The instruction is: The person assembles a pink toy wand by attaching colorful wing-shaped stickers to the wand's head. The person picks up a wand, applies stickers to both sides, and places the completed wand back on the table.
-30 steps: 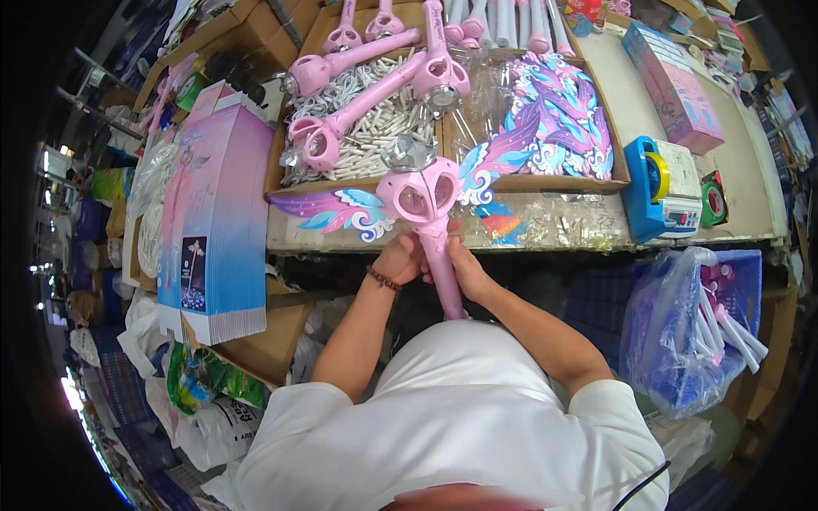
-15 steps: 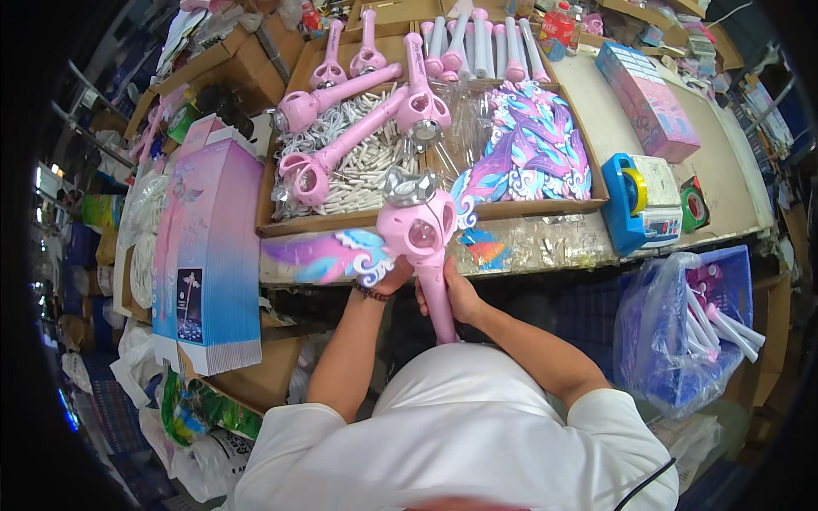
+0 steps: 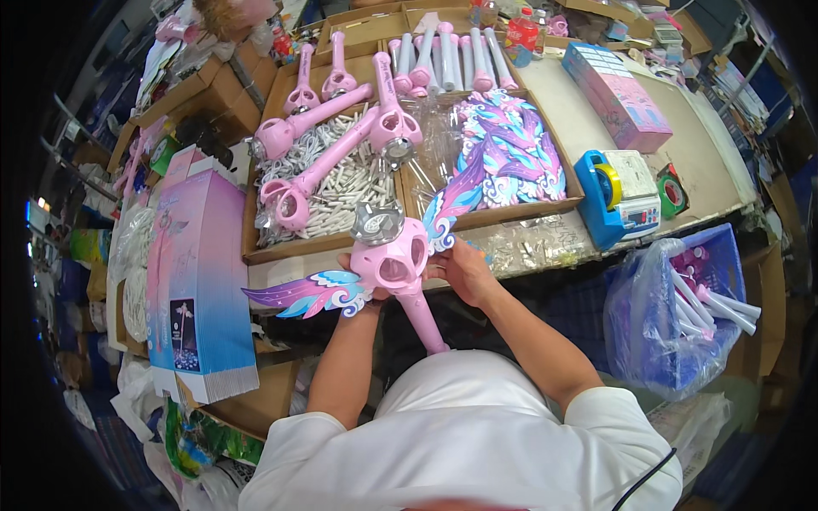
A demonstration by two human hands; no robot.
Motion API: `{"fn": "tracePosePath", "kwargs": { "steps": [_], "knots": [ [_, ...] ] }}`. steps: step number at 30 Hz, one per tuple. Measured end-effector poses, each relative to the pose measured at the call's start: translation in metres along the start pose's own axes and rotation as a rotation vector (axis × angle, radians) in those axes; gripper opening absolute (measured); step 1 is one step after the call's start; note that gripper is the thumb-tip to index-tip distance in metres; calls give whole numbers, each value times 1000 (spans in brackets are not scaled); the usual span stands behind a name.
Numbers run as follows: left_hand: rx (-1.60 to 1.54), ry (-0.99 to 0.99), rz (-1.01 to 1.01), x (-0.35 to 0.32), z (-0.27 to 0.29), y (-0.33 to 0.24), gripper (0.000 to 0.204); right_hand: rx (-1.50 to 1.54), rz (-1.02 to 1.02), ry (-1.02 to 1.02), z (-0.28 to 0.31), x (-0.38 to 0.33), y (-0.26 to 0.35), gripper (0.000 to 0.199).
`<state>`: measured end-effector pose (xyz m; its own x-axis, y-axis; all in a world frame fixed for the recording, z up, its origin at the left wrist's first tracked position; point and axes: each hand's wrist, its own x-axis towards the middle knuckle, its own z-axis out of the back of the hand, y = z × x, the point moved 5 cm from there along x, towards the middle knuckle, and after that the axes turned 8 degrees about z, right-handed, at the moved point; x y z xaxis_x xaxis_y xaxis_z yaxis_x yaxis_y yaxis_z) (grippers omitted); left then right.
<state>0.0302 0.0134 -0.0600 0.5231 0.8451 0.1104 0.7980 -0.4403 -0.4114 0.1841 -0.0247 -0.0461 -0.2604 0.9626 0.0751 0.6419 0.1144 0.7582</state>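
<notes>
Pink toy wand (image 3: 398, 266) with a heart-shaped head, held upright over the front edge of the workbench (image 3: 682, 162), close to the chest. Capped by a silver crown, pierced by two round openings in the head, tapering into a slim pink handle angled down toward the white shirt. Flanked by a purple, pink and blue wing (image 3: 305, 295) fanned out flat from its left side and a matching second wing (image 3: 452, 209) rising at its right. Left hand (image 3: 365, 285) mostly hidden behind the head, fingers wrapped around it near the left wing. Right hand (image 3: 464, 268) closed on the head's right side, just below the second wing.

Just behind: a cardboard tray (image 3: 315, 217) of white sticks and more pink wands, another tray (image 3: 520, 204) of loose wings. To the left, a stack of tall pink-and-blue boxes (image 3: 200, 281); to the right, a blue tape dispenser (image 3: 618, 200) and a bagged blue crate (image 3: 673, 315) of white handles.

Compared with half a second ago: wand nearly in the same spot, head tipped slightly more to the right, right wing swung up steeper, both hands gripping as before.
</notes>
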Motion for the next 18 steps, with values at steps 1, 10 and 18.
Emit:
{"fn": "tracePosePath", "kwargs": {
  "steps": [1, 10, 18],
  "knots": [
    [1, 4, 3, -1, -1, 0, 85, 19, 13, -4, -7, 4, 6, 52],
    [37, 40, 44, -14, -12, 12, 91, 130, -92, -116, -8, 5, 14, 24],
    [72, 109, 43, -24, -30, 13, 97, 92, -26, -383, 31, 1, 24, 19]
  ]
}}
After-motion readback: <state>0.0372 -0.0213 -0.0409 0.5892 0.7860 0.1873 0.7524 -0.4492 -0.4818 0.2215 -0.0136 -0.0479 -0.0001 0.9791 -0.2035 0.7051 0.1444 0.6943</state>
